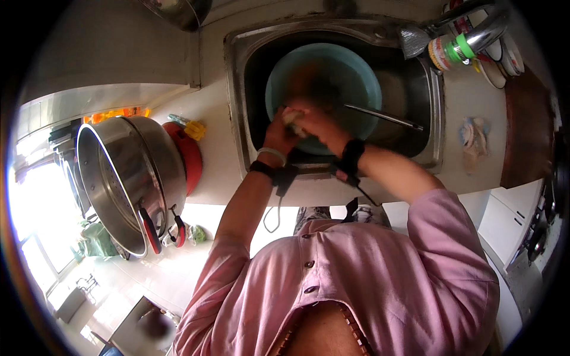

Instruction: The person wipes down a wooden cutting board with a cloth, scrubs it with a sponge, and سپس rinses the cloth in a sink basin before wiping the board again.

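Observation:
Both my hands are over a light blue-green basin [323, 48] that sits inside a steel sink [434, 129]. My left hand [281, 134] grips a small pale, soft-looking object [293, 118]. My right hand [327, 130] presses against it from the other side, its fingers closed around it and blurred. What the object is I cannot tell. Orange-brown and dark blurred shapes show in the basin beyond my hands. A utensil with a slim metal handle [385, 116] leans over the basin's right rim; its other end is hidden in the blur.
A faucet [485, 33] with a green clamp reaches over the sink's far right corner. Left on the counter stand a large steel steamer pot [147, 164], a red container [189, 155] and a yellow-tipped item [195, 130]. A crumpled cloth [474, 138] and a brown board [525, 133] lie right.

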`<action>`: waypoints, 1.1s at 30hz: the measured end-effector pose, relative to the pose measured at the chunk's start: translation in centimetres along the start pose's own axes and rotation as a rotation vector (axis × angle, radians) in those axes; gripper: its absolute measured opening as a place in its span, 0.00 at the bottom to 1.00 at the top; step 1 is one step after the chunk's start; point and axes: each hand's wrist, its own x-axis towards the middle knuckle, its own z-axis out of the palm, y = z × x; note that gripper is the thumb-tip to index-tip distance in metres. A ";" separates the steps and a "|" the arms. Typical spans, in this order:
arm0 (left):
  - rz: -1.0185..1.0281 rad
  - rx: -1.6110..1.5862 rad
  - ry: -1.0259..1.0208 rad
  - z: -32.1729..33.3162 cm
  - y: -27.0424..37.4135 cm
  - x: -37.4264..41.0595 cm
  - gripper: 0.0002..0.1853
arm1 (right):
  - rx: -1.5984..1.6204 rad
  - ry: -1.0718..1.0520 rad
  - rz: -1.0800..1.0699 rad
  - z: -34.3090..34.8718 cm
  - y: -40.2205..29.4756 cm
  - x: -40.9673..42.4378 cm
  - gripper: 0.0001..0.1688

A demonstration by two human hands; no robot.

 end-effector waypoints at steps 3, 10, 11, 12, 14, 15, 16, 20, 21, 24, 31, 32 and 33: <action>-0.079 -0.523 -0.289 -1.1 0.1 0.6 0.20 | 0.232 -0.009 0.161 2.7 -4.0 -3.5 0.15; 0.165 0.948 -0.059 5.1 4.5 -1.8 0.19 | -0.506 0.314 -0.296 3.0 1.3 -0.4 0.11; 0.196 0.919 0.019 6.0 4.4 -2.2 0.19 | -0.523 0.290 -0.197 2.2 0.0 -0.5 0.11; 0.182 0.494 0.103 7.2 4.0 -2.8 0.19 | -0.537 0.261 -0.103 1.5 -0.9 -0.5 0.12; 0.179 0.339 0.069 7.5 4.2 -2.5 0.21 | -0.710 0.361 -0.201 -1.8 3.2 2.3 0.13; 0.175 0.260 0.066 7.4 4.2 -2.5 0.24 | -0.800 0.397 -0.249 -3.2 4.7 3.5 0.14; 0.111 0.165 0.085 6.8 3.2 -2.3 0.29 | -0.839 0.336 -0.222 -4.0 4.0 3.8 0.14; -0.026 0.769 0.212 4.6 3.9 -2.3 0.36 | -0.890 0.360 -0.233 -6.5 3.7 4.7 0.15; -0.159 0.279 0.314 4.4 4.7 -2.3 0.34 | -0.872 0.424 -0.267 -6.8 4.6 4.9 0.16; -0.392 -0.691 0.423 3.9 5.4 -2.5 0.33 | -1.081 0.371 -0.294 -7.0 8.1 5.5 0.16; -0.438 -0.534 0.350 4.9 5.3 -2.0 0.33 | -0.318 0.038 0.199 -9.2 11.0 5.8 0.23; -0.421 -0.594 0.337 4.4 4.9 -2.0 0.32 | -0.236 -0.037 0.183 -6.4 6.6 4.7 0.27; -0.267 -0.476 0.292 3.8 3.6 -1.6 0.30 | -0.154 -0.088 0.163 -3.8 3.0 3.0 0.30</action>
